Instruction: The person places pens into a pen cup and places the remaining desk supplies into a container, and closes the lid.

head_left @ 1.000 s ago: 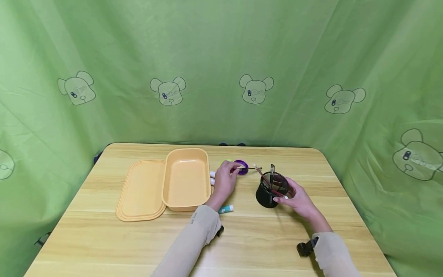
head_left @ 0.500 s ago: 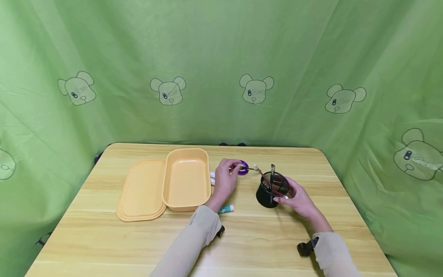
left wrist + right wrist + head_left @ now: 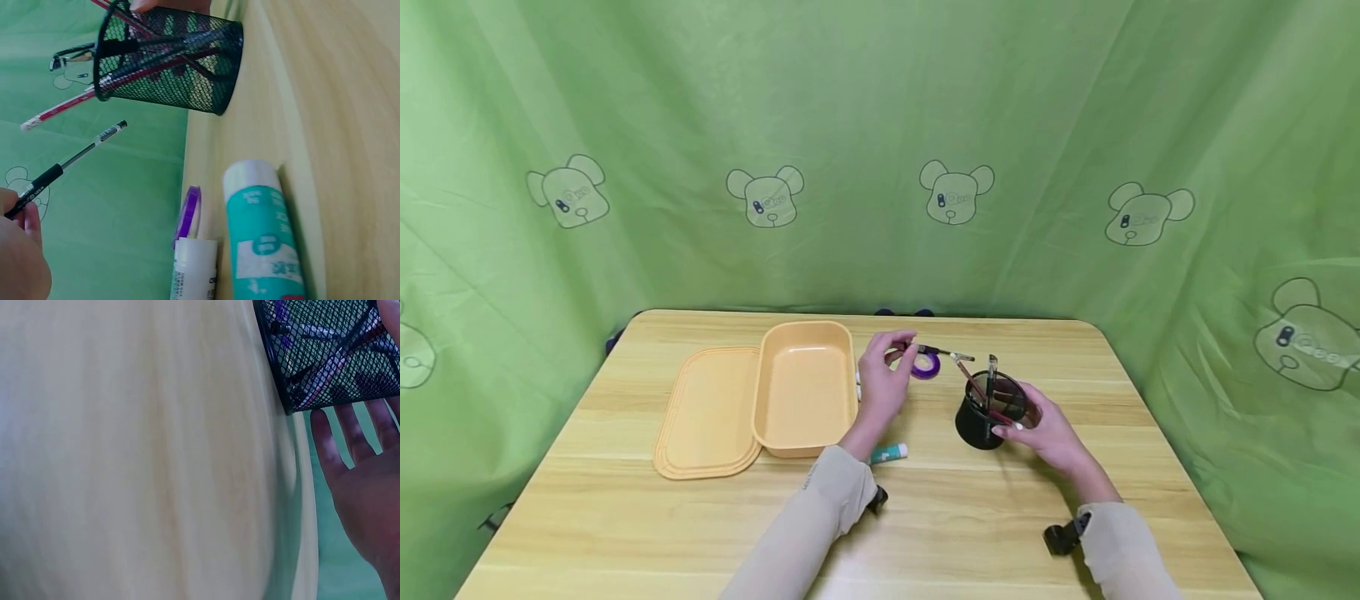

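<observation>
My left hand (image 3: 883, 379) pinches a black gel pen (image 3: 78, 154) between thumb and fingers, its clear tip end pointing right. The pen is in the air, apart from the black mesh pen holder (image 3: 977, 427). Around that holder's right side curl the fingers of my right hand (image 3: 1048, 432); in the right wrist view they lie along the mesh. A red pencil (image 3: 69, 109) with a white end leans out of the holder, beside an upright dark pen (image 3: 991, 375). Another red pencil slants near my right thumb.
An open peach box (image 3: 802, 392) stands left of my left hand, its lid (image 3: 711, 417) flat beside it. A teal glue stick (image 3: 889, 453) lies near my left wrist. Behind are a purple ring (image 3: 927, 367) and a white tube (image 3: 195, 269).
My left hand has shifted slightly left and up with the pen, and the pen has tilted. My right hand and the pen holder have hardly moved.
</observation>
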`<state>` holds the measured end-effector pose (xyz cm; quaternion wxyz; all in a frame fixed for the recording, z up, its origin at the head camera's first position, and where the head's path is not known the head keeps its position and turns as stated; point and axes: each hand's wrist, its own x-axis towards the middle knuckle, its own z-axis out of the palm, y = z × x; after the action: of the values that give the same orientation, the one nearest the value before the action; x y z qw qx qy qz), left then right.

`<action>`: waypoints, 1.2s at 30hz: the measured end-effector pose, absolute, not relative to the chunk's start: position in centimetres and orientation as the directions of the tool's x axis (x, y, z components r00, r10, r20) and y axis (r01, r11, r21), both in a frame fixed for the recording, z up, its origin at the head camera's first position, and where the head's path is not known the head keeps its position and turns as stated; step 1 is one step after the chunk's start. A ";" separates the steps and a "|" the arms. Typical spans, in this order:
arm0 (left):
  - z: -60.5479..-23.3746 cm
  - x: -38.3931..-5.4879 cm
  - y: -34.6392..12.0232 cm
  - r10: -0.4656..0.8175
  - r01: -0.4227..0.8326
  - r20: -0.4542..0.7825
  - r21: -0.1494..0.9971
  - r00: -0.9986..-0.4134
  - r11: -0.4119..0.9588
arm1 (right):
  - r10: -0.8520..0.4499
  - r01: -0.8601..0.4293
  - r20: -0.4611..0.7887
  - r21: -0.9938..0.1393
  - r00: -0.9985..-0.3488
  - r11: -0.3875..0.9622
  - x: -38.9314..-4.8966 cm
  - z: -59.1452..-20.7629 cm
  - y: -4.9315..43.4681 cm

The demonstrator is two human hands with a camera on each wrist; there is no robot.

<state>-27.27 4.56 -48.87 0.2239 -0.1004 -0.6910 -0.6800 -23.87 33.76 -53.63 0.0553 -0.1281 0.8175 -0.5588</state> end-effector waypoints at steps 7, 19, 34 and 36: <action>-48.5 -27.1 4.2 -0.203 0.445 0.429 0.895 -0.880 -0.038 | -0.203 -0.122 0.037 -0.898 -0.978 0.422 -23.6 -52.9 32.7; -47.5 -26.9 4.0 -0.259 0.517 0.476 0.848 -0.841 -0.120 | -0.193 -0.104 0.024 -0.901 -0.981 0.420 -23.8 -52.2 31.5; -45.4 -26.8 3.0 -0.344 0.570 0.501 0.810 -0.794 -0.137 | -0.178 -0.105 0.022 -0.876 -0.984 0.470 -24.1 -51.8 31.0; -45.3 -26.6 3.1 -0.328 0.564 0.496 0.812 -0.804 -0.154 | -0.183 -0.105 0.023 -0.886 -0.983 0.451 -24.1 -51.8 31.0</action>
<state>-26.64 3.06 -45.32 0.2963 -0.1015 -0.5790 -0.7528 -24.11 30.97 -51.78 0.0381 -0.0847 0.8509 -0.5170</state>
